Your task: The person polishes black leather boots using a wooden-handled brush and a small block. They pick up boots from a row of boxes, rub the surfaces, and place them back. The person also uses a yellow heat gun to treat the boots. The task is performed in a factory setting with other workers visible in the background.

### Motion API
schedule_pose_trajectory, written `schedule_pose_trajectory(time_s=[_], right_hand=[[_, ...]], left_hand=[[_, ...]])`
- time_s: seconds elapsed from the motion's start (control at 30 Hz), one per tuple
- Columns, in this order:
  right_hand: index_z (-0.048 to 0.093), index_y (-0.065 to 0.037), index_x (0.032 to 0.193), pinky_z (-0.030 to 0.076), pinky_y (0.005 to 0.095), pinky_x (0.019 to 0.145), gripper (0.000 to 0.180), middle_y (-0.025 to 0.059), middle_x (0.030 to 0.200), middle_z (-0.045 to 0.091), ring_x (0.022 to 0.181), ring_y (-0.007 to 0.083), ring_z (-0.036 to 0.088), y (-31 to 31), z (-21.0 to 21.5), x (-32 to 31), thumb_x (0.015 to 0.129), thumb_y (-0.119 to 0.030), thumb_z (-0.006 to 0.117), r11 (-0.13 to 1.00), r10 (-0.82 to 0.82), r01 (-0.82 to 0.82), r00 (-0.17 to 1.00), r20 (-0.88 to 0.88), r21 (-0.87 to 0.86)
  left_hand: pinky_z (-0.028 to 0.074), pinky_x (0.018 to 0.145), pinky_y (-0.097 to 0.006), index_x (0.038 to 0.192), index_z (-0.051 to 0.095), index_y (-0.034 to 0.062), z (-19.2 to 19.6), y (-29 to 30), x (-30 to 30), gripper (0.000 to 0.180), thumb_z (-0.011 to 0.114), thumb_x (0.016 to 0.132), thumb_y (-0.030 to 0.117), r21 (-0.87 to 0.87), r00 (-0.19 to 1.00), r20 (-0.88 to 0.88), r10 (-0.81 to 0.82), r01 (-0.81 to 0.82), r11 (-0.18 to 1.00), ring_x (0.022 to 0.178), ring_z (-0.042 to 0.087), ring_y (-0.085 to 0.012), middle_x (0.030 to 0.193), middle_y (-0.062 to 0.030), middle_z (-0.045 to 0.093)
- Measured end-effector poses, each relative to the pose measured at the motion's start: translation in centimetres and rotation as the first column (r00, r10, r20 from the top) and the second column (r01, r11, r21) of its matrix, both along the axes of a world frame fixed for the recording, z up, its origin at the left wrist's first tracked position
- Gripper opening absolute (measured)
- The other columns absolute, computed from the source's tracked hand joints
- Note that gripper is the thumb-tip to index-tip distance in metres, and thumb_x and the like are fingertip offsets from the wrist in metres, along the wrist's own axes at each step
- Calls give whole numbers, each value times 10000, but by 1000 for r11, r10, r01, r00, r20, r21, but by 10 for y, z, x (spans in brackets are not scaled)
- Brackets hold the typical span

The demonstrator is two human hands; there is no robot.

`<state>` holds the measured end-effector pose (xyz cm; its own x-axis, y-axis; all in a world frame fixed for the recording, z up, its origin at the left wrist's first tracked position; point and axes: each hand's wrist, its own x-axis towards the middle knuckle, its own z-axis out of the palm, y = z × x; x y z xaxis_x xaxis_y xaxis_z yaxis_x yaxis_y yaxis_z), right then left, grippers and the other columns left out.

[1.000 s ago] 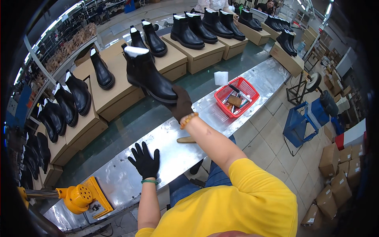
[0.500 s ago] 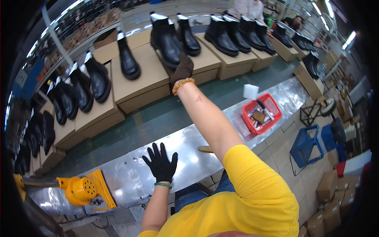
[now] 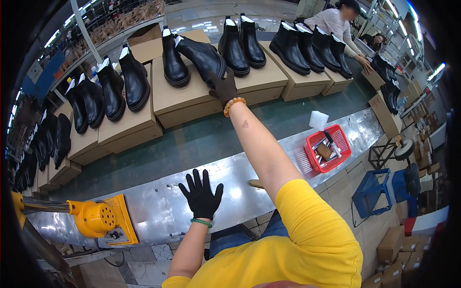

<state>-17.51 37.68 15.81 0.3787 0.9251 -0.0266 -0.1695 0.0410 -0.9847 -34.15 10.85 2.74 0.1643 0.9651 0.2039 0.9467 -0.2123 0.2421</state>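
My right hand [image 3: 224, 87], in a dark brown glove, reaches over a green belt and grips the toe of a black ankle boot [image 3: 200, 54]. That boot tilts to the left over a cardboard box [image 3: 185, 102], its top close to an upright black boot [image 3: 174, 65]. Two more upright boots [image 3: 235, 56] stand just right of it. My left hand [image 3: 201, 197], in a black glove, lies flat with fingers spread on the shiny metal table [image 3: 158, 211], holding nothing.
Boots on boxes line the green belt [image 3: 139, 149]. A red basket [image 3: 321, 167] of small items and a white block [image 3: 319, 120] lie to the right, a yellow machine [image 3: 98, 222] to the left. At the far right, another person [image 3: 331, 24] reaches toward the boots.
The gripped boot has gone from nearly upright to leaning left, toward the neighbouring boot. My left hand stays flat on the table. The other person has come further into view.
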Motion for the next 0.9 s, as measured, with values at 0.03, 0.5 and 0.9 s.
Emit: schedule_pose_trajectory(time_s=[0.03,0.5,0.9], right_hand=[[274,-118,1401,554,354,698,728,112,1215,498,973,237,580,-2,-2,1,809,-220,685,1000,5,-6,997,78,4],[502,-87,1194,563,396,676,521,99,985,607,845,268,643,71,-42,7,821,-400,687,984,139,-103,956,-260,146],[371,-39,1294,575,369,586,588,137,935,600,719,272,663,25,-18,5,810,-185,671,982,179,-173,979,93,-71]], left_hand=[[66,1080,-621,1374,419,122,-1,0,1,702,496,835,565,18,1000,4,-6,6,1000,1355,264,-397,1463,-166,323],[113,1060,-645,1334,468,114,7,3,2,695,549,795,546,21,999,49,4,-5,1000,1307,333,-416,1419,-183,381],[133,1041,-658,1338,471,124,3,0,-3,684,515,821,569,63,993,120,1,-9,998,1287,359,-418,1398,-198,400]])
